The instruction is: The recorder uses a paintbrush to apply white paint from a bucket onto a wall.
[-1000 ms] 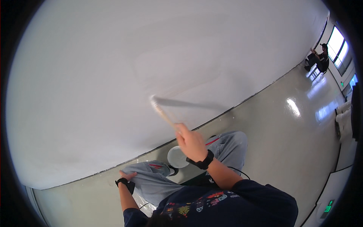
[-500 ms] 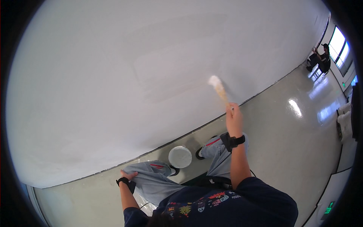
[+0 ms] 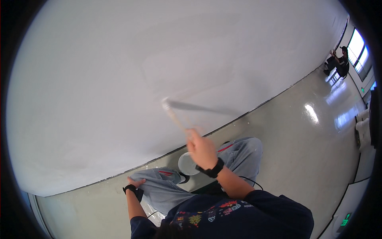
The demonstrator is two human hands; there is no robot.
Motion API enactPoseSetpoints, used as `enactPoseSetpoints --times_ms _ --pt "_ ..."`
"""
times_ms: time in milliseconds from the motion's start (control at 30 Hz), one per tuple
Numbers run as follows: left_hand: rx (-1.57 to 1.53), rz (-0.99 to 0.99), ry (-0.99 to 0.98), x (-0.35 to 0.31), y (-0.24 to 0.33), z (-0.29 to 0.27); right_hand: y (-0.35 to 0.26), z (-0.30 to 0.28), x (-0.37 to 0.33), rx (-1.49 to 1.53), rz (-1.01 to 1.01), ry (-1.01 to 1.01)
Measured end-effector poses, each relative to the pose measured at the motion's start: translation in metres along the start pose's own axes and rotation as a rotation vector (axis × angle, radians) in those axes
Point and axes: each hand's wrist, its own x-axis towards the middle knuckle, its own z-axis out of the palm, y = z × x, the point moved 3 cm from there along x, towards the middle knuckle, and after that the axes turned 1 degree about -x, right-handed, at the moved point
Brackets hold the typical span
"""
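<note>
The right hand (image 3: 202, 150) is closed firmly round the handle of a brush (image 3: 173, 116), just past the bucket (image 3: 188, 164) on the side toward the wall (image 3: 99, 99). The white bristles look blurred; they seem to touch the wall, since the shadow runs out from their tip. A good stroke here probably calls for a loose wrist, light even pressure and bristles laid nearly flat, each pass overlapping the last so that the greyish patch (image 3: 187, 67) above the bucket blends without ridges. Too full a load could drip toward the bucket and the floor (image 3: 294, 131).

The left hand (image 3: 136, 183) rests on the left trouser leg (image 3: 159, 193), to the left of the bucket, with no tool seen in it; its thumb stands apart, but how far the fingers curl I cannot tell.

The right hand and its black wristband (image 3: 215, 169) overlap the bucket's right edge, so its contents are partly hidden. The legs stand on either side of the bucket, and the left shoe (image 3: 184, 178) is close beside it, easy to knock into it. A dark cable (image 3: 254, 181) loops to the right of the bucket and could snag the right arm. Far off to the bucket's right, a person (image 3: 340, 63) sits near a window (image 3: 358, 49).
</note>
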Motion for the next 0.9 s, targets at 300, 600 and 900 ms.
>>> enactPoseSetpoints --times_ms 300,600,900 --pt "-0.057 -0.014 -0.016 -0.004 -0.002 0.001 0.034 -0.032 0.028 0.027 0.034 0.033" --pt "-0.003 -0.019 0.019 0.002 -0.002 0.002 0.119 -0.11 0.049 -0.148 0.224 0.463" --pt "-0.006 -0.02 0.026 -0.002 0.0 0.001 0.025 -0.061 0.029 -0.156 0.052 0.237"
